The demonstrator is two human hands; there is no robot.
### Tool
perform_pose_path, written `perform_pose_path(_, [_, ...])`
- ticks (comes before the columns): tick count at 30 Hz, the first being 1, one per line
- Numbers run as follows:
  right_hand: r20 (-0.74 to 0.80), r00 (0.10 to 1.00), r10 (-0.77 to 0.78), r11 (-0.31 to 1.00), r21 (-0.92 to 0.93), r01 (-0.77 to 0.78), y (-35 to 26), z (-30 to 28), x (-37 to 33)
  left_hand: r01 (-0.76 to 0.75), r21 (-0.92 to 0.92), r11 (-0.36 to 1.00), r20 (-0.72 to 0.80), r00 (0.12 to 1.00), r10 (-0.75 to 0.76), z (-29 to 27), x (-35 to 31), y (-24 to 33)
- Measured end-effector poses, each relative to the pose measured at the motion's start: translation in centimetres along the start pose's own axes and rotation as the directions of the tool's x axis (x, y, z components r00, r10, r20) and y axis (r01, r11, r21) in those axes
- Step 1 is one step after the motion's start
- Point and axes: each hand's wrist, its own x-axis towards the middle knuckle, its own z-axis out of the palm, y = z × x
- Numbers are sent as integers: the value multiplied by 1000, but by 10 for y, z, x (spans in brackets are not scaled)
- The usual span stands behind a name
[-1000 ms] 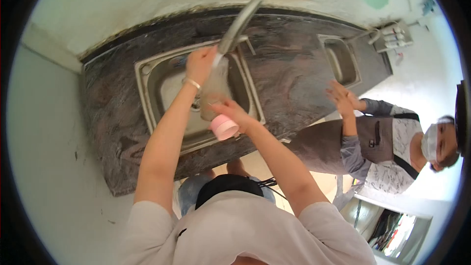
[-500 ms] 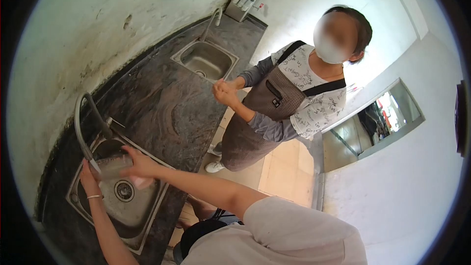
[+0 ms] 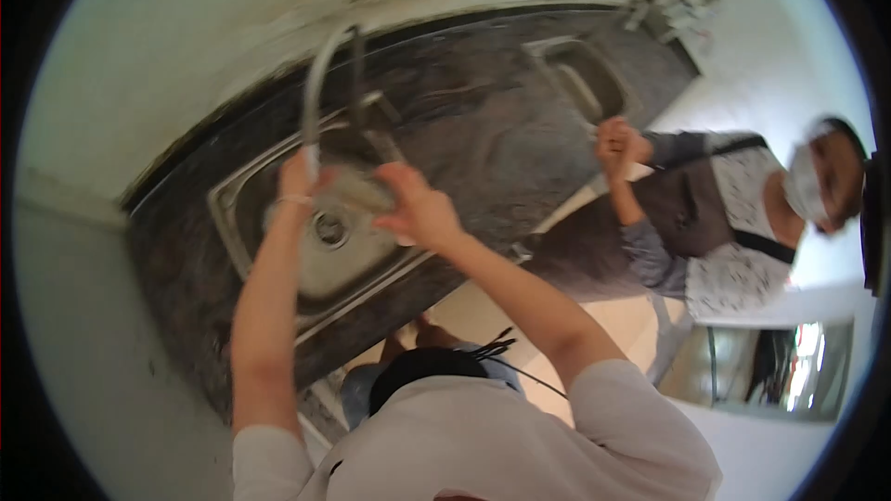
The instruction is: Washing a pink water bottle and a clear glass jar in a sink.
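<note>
A clear cup [image 3: 357, 193], blurred by motion, lies on its side above the steel sink [image 3: 343, 292], under the mouth of the curved faucet [image 3: 320, 97]. My left hand [image 3: 299, 176] is closed around the cup's left end, next to the faucet's spout. At the other end, my right hand [image 3: 418, 209] grips the cup between thumb and fingers. Below the cup shows the sink's round drain [image 3: 329, 229]. Whether water is running cannot be made out through the blur.
A person in an apron [image 3: 650, 232] stands at the right, hands clasped by a second sink [image 3: 594, 83]. The dark stone counter [image 3: 464, 121] runs along the stained wall [image 3: 223, 37]. A filter unit [image 3: 677, 5] stands at the far right corner.
The view has turned, so the sink and my hands appear farther right and the other person nears the right edge. My hands keep hold of the cup at the faucet.
</note>
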Motion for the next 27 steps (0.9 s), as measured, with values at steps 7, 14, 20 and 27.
perform_pose_path(7, [683,622,384,60,653,-755,0,13,6,-320,68,945,-8,947,321,-9,-38,15])
perform_pose_path(14, [92,961,-261,940,-202,275,-4,13,12,-75,328,942,-134,983,125,-50,-2,-33])
perform_pose_path(20, [259,940,224,847,426,-319,20,22,17,-173,261,950,-103,973,206,-10,-56,35])
perform_pose_path(27, [138,976,-167,968,-163,189,-22,7,23,-312,348,884,83,949,303,-53,-13,-14])
